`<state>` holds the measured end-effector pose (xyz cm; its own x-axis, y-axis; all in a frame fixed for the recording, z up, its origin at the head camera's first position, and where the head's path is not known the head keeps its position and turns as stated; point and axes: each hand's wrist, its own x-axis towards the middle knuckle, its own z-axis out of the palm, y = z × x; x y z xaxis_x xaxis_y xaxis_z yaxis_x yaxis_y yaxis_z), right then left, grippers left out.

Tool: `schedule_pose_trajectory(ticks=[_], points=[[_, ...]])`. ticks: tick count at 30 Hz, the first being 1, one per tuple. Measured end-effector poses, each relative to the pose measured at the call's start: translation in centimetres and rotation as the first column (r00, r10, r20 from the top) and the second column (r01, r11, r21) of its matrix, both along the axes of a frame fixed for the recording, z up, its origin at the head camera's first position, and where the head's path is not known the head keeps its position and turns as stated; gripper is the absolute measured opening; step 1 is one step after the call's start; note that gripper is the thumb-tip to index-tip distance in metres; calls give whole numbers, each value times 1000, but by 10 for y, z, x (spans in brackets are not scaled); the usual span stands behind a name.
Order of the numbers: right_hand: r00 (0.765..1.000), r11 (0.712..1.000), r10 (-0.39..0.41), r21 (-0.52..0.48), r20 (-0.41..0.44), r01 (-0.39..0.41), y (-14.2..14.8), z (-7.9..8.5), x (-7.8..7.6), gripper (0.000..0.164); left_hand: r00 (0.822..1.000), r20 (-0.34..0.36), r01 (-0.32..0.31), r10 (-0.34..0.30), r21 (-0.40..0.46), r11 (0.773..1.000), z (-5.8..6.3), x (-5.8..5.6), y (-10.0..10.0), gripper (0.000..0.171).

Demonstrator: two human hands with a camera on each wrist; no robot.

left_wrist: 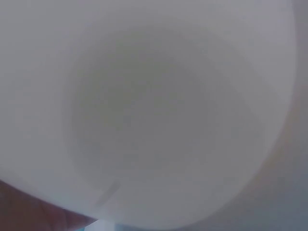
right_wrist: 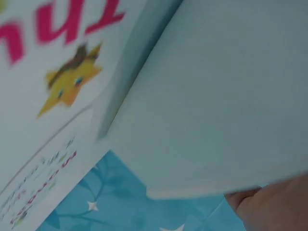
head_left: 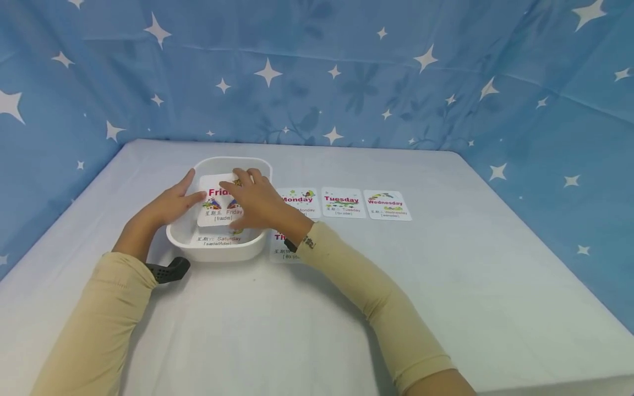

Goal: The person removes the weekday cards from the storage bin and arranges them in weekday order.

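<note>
Your right hand (head_left: 261, 201) was over the Friday card (head_left: 218, 211), its fingers bent around the card's right side, with the thumb by the near right corner; they seemed to have hold of it, though the hand hid how firm the pinch was. Your left hand (head_left: 170, 203) was at the left side of the white tub (head_left: 215, 253), its index finger straight, its thumb reaching to the card's left edge, with no grip on the card that showed. The Friday card sat inside the tub, covering the far part of the Saturday card (head_left: 210, 237). Handling it well called for pressure on the edges rather than the face, so that the card beneath did not drag along, and the left hand seemed best used steadying the tub. A lift clear of the rim looked safer than a slide against the wall. Your right arm (head_left: 346, 269) also crossed the Thursday card (head_left: 283, 250) on the tabletop (head_left: 495, 275), near the Monday card (head_left: 299, 204), so a raised wrist would have been wise to avoid brushing it.
</note>
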<state>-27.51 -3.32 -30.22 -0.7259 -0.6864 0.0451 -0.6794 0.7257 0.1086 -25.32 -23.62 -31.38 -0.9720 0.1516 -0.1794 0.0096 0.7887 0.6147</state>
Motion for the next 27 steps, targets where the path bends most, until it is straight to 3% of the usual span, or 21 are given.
schedule_pose_trajectory(ticks=[14, 27], points=[[997, 987, -81, -142, -19, 77, 22, 2, -5, 90, 1000, 24, -13, 13, -6, 1000, 0, -3, 0, 80], [995, 956, -85, -287, -58, 65, 46, 7, -10, 89, 999, 37, -31, 31, 4, 1000, -1, -4, 0, 85]])
